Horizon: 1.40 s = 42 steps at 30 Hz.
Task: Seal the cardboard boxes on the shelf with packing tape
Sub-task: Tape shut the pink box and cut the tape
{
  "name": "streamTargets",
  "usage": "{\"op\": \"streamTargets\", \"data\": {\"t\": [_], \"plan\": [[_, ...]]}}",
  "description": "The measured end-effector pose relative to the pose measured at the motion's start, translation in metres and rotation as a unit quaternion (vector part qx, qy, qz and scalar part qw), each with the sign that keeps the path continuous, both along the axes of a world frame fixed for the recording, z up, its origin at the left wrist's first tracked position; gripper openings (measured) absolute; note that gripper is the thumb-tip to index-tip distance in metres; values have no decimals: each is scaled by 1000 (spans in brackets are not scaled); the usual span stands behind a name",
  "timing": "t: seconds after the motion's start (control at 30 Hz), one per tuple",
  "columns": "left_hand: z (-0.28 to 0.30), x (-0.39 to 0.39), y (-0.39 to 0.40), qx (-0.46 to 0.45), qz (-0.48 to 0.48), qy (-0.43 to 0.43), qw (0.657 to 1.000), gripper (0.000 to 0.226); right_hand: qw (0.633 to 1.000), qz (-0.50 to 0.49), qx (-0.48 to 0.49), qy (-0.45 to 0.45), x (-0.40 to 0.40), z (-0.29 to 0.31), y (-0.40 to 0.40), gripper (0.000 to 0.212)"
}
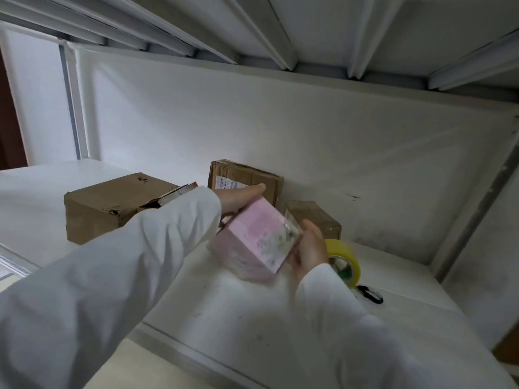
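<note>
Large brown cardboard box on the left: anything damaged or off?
Yes. The large brown cardboard box has a small tear on its top and dark scuffs on its front face; its right flap is lifted, with something poking out beneath. Still unsealed.

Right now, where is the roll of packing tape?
In the head view, the tape roll stands on the shelf at the right, just behind the right hand, in front of the small brown box.

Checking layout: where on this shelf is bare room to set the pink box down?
Bare shelf lies in front of the pink box, toward the front edge, and far left of the large brown box. It is crowded at the back wall and by the tape roll.
</note>
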<state>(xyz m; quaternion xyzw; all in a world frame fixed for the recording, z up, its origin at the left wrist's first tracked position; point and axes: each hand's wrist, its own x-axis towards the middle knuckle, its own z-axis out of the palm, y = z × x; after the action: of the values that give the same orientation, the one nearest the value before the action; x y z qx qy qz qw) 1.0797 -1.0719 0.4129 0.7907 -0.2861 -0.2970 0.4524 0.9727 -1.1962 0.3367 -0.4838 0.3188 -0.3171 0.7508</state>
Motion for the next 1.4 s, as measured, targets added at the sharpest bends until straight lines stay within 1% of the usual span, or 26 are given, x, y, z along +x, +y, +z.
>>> {"op": "streamTargets", "data": {"t": [0.03, 0.07, 0.1, 0.13, 0.17, 0.2, 0.23, 0.27, 0.33, 0.37, 0.4, 0.43, 0.47, 0.57, 0.6, 0.8, 0.9, 0.93, 1.0, 1.07, 1.13, 1.23, 1.3, 1.37, 1.4], "plan": [[5, -8, 0, 14, -20, -21, 999, 42, 997, 26, -52, 50, 5, -6, 6, 36], [9, -14, -1, 37, -53, -29, 997, 34, 985, 52, -118, 114, 10, -11, 11, 45], [13, -20, -1, 44, -70, -29, 996, 27, 963, 81, -187, 178, 14, -13, 11, 46], [13, -21, 0, 46, -92, -42, 994, 28, 927, 99, -258, 252, 15, -14, 9, 38], [13, -20, 1, 39, -103, -41, 993, 32, 884, 118, -315, 324, 13, -13, 7, 30], [9, -13, 4, 13, -82, -40, 996, 37, 848, 139, -356, 367, 11, -10, 6, 28], [6, -11, 7, -6, -43, -44, 998, 41, 834, 164, -360, 384, 7, -10, 4, 33], [2, -3, 8, 1, -17, -69, 997, 44, 840, 192, -331, 384, 3, -10, 4, 41], [-10, 7, 10, 77, -11, -134, 988, 50, 885, 225, -202, 354, -2, -11, 7, 61], [-16, 5, 12, 126, -11, -142, 982, 55, 907, 223, -130, 334, -3, -12, 9, 69], [-25, 4, 11, 172, -10, -130, 976, 62, 918, 212, -84, 325, -2, -15, 9, 74], [-33, 2, 10, 206, -16, -117, 971, 67, 921, 206, -65, 323, 0, -15, 9, 76], [-41, -3, 7, 217, -27, -103, 970, 67, 918, 202, -71, 334, 1, -15, 10, 74], [-59, -14, -6, 184, -14, -111, 977, 55, 910, 203, -93, 350, 5, -19, 9, 53], [-61, -16, -8, 173, 0, -98, 980, 52, 905, 215, -95, 354, 6, -20, 6, 52], [-61, -10, -5, 200, -6, -50, 978, 64, 888, 243, -109, 374, 10, -17, 4, 51], [-62, -10, 0, 209, -62, -43, 975, 74, 884, 265, -104, 371, 10, -15, -2, 58], [-64, -8, 1, 206, -75, -33, 975, 74, 886, 269, -104, 362, 11, -13, -6, 58], [-67, -3, 2, 196, -83, -10, 977, 72, 904, 260, -98, 326, 18, -9, -13, 54], [-69, -1, 0, 192, -82, -6, 978, 73, 912, 241, -141, 299, 27, -14, -19, 41], [-70, 1, -2, 189, -82, -7, 979, 73, 915, 237, -174, 275, 37, -24, -22, 41], [-68, 3, -3, 190, -78, -10, 979, 73, 934, 238, -141, 226, 39, -28, -17, 36], [-66, 4, -1, 196, -83, -12, 977, 69, 928, 240, -163, 232, 37, -25, -17, 42], [-61, 7, 0, 207, -95, -19, 974, 58, 911, 202, -250, 259, 34, -15, -16, 57], [-58, 10, -1, 215, -104, -32, 970, 54, 903, 175, -302, 252, 32, -9, -17, 68]]}}
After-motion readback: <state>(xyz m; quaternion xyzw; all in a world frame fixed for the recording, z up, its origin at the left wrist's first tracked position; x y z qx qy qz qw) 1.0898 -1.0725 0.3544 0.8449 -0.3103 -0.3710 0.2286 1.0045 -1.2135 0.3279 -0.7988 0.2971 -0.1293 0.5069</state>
